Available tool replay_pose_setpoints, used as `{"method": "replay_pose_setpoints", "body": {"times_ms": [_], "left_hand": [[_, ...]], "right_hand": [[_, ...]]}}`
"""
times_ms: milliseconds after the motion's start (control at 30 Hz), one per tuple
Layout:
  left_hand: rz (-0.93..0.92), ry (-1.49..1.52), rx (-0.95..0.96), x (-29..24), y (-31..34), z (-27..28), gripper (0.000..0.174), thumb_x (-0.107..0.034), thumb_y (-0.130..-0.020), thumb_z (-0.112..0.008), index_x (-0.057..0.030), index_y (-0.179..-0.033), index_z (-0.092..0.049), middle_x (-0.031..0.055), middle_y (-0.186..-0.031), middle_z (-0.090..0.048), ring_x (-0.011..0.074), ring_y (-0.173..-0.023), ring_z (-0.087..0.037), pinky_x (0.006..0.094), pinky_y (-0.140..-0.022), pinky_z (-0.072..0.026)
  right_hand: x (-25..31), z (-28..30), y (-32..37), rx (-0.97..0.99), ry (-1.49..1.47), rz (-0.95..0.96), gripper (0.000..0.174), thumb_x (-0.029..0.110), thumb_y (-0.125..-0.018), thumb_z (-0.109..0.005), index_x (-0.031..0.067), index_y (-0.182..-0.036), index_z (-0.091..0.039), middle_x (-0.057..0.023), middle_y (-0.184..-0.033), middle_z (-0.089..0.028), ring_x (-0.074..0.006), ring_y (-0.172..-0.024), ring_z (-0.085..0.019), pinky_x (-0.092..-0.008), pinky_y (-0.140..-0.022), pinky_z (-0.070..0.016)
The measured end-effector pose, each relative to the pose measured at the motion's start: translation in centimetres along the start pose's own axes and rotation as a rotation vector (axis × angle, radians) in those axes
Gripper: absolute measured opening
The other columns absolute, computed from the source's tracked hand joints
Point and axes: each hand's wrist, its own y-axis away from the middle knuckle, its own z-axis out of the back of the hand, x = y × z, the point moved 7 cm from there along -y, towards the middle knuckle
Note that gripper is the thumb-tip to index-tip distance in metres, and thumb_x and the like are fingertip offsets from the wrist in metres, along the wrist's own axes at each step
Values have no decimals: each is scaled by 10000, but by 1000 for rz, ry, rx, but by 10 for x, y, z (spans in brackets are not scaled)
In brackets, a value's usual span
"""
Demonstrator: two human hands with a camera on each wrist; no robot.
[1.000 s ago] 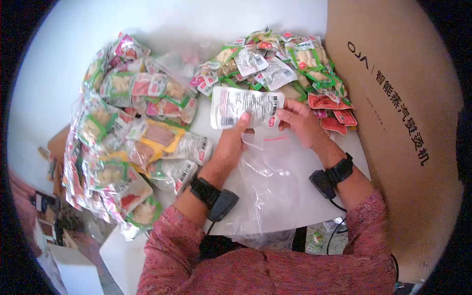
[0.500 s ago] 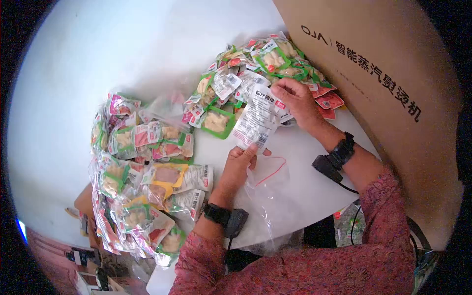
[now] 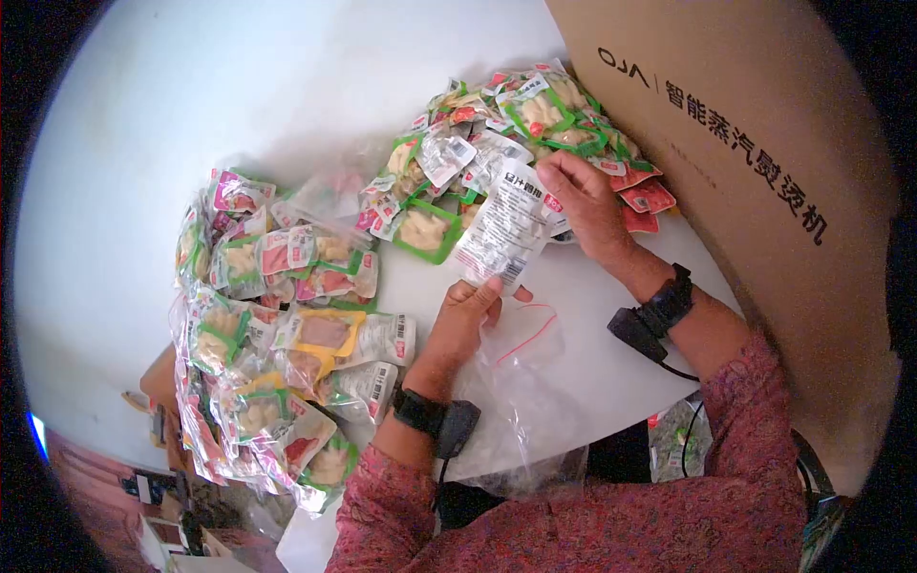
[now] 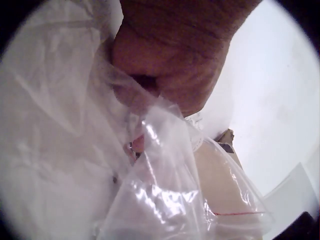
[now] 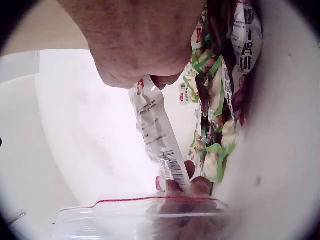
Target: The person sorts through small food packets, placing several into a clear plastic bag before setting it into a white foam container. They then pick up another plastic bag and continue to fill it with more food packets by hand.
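A white printed food packet (image 3: 506,227), back side with small text and a barcode facing up, is held tilted between both hands over the table. My right hand (image 3: 590,208) pinches its top corner beside the red logo. My left hand (image 3: 462,320) grips its lower end, thumb on top. From the left hand also hangs a clear zip bag (image 4: 170,200) with a red seal line, drooping towards the table's front edge. In the right wrist view the packet (image 5: 154,125) stands nearly edge-on, and the bag's red-lined mouth crosses the fingertips of the left hand.
A large heap of sealed food packets (image 3: 234,334), many in clear bags, covers the left of the table (image 3: 315,86). Another pile of packets (image 3: 425,234) lies beyond the hands, with red packets (image 3: 650,198) at its right. A tall cardboard box (image 3: 745,124) walls off the right side.
The packet has turned from lying crosswise to a steep slant, its lower end towards the left hand. My right hand has risen to its top corner. The head view has shifted.
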Motion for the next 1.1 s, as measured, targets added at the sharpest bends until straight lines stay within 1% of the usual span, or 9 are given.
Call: {"method": "replay_pose_setpoints", "body": {"times_ms": [100,167,200,267,333,567,733,867,1100], "left_hand": [[-43,71,-40,-3,-1,1,239,-238,-884,-456,-49,-970,-573,72,-837,-639,41,-491,-379,182,-449,-316],[-77,109,-66,-4,-2,4,242,-236,-885,-454,-52,-1002,-558,78,-853,-637,43,-490,-375,179,-448,-315],[-79,159,-70,-4,-2,5,247,-242,-885,-452,-55,-1013,-552,83,-856,-635,43,-483,-365,174,-444,-311],[-83,210,-77,-3,-2,8,253,-247,-886,-451,-57,-1024,-545,89,-859,-634,42,-475,-356,169,-440,-307],[-26,216,-39,1,-2,8,251,-239,-878,-470,-57,-1035,-542,106,-883,-632,37,-472,-361,160,-437,-307],[-66,205,-42,5,-7,7,225,-203,-862,-508,-53,-1022,-561,107,-928,-631,30,-498,-391,159,-462,-331],[-74,35,-60,4,-4,4,223,-223,-871,-492,-54,-984,-586,58,-890,-638,28,-556,-405,176,-524,-356],[-70,-13,-55,-2,0,-1,228,-232,-871,-493,-53,-975,-589,33,-850,-635,27,-547,-392,182,-515,-354],[-30,61,-79,-1,1,-3,184,-178,-853,-509,-58,-975,-576,34,-836,-629,26,-536,-386,175,-490,-330]], "right_hand": [[3,-8,5,61,-7,-8,210,249,-851,-527,48,-911,-530,30,-766,-490,-33,-698,-435,-197,-591,-377],[-9,-21,12,135,-105,-192,284,251,-828,-537,49,-1021,-487,11,-809,-511,-61,-735,-464,-220,-620,-404],[-11,-23,13,140,-105,-189,284,251,-828,-537,49,-1021,-487,11,-809,-511,-61,-735,-464,-220,-620,-404],[-14,-25,14,110,-211,-130,376,179,-789,-564,16,-1104,-439,-39,-809,-547,-87,-655,-524,-221,-533,-464],[-19,-25,14,131,-202,-147,382,165,-780,-564,16,-1107,-434,-40,-817,-546,-89,-655,-525,-221,-532,-466],[-7,-23,14,154,-108,-130,382,112,-765,-552,28,-1111,-416,-34,-806,-535,-75,-650,-505,-217,-532,-457],[4,-23,14,166,-37,-88,366,94,-762,-541,34,-1099,-414,-36,-824,-524,-78,-688,-495,-234,-583,-444],[5,-21,14,163,-22,-97,367,97,-761,-534,34,-1102,-412,-39,-848,-518,-83,-721,-487,-239,-614,-432],[-3,-18,13,155,8,-139,371,135,-758,-543,36,-1095,-424,-37,-826,-521,-81,-681,-485,-222,-563,-427]]}}
